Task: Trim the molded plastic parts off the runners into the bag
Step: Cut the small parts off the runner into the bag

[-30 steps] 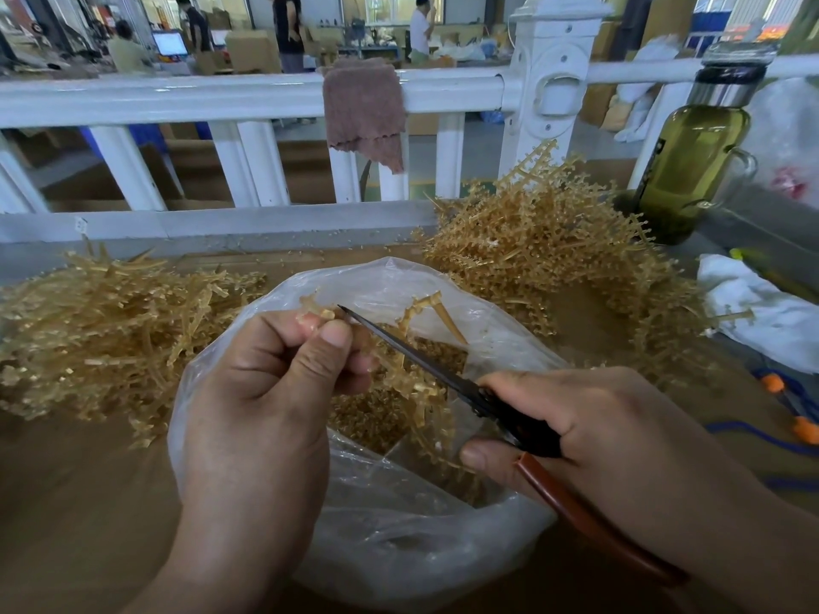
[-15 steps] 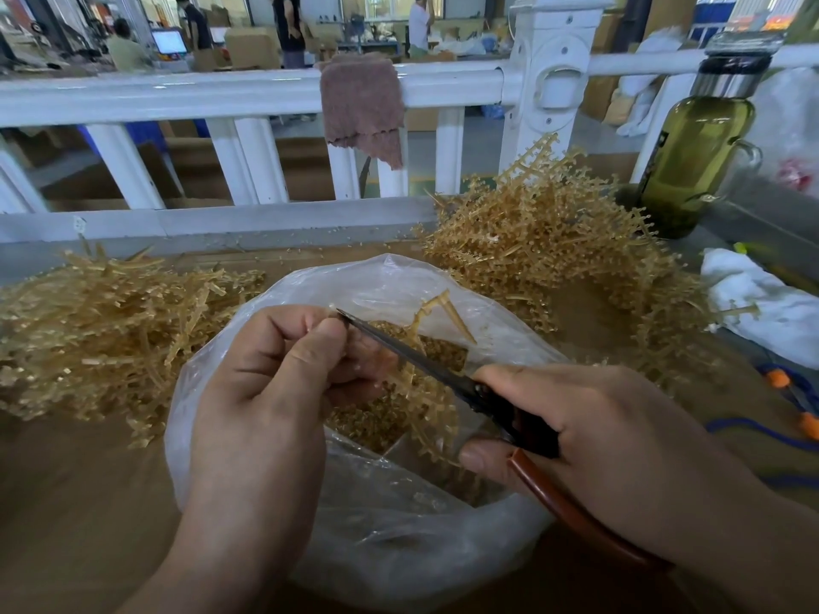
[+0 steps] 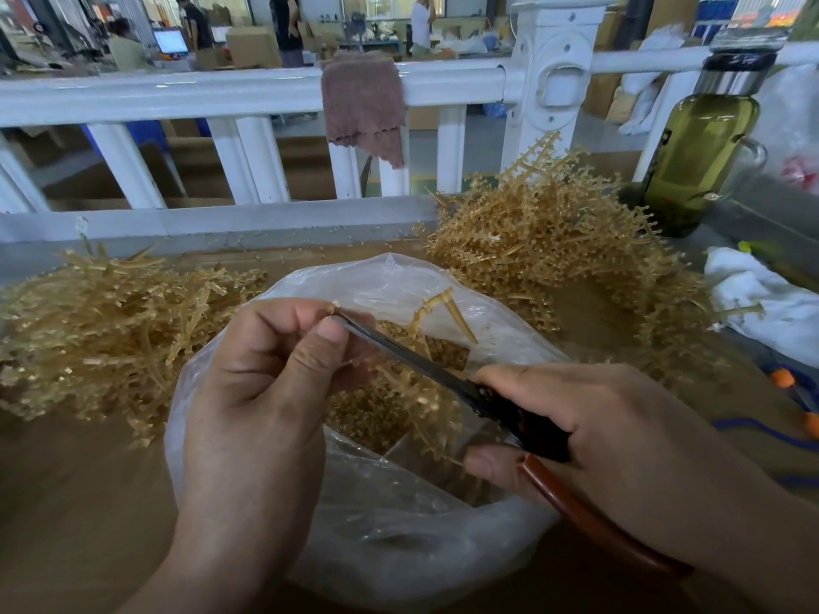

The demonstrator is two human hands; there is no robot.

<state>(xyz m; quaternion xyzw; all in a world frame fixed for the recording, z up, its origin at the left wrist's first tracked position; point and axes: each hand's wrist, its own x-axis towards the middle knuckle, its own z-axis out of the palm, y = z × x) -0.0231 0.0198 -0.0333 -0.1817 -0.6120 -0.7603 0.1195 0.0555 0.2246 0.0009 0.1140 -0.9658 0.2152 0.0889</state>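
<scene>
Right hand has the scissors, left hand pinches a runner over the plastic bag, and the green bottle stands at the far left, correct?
Not quite. The head view shows the green bottle at the far right, beside the railing, not the left. The rest holds: the right hand grips the scissors and the left hand pinches a runner over the plastic bag.

Tan runner [image 3: 425,378] over clear bag [image 3: 399,525] holding trimmed parts [image 3: 368,414]

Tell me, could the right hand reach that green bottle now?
Probably, though hampered: the right hand grips the scissors, and a low heap of runners lies between it and the green bottle.
</scene>
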